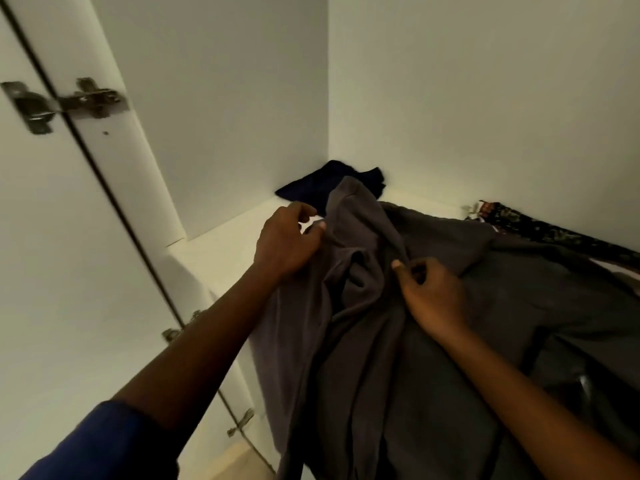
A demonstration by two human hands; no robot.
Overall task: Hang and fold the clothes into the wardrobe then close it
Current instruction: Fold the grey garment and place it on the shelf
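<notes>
Grey garment [363,323] lies crumpled over the shelf [221,251] front edge. Right hand [429,296] pinches a central fold; left hand [287,240], half curled, touches its left edge, grip unclear. Spread flat before folding.

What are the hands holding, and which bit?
The right hand pinches a raised fold in the middle of the grey garment. The left hand has its thumb on the garment's upper edge, but a real grip cannot be told.

Grey garment [363,271] rumpled on wardrobe shelf [221,247], trailing over front edge; navy cloth [325,185], perhaps folded, in back corner.
</notes>
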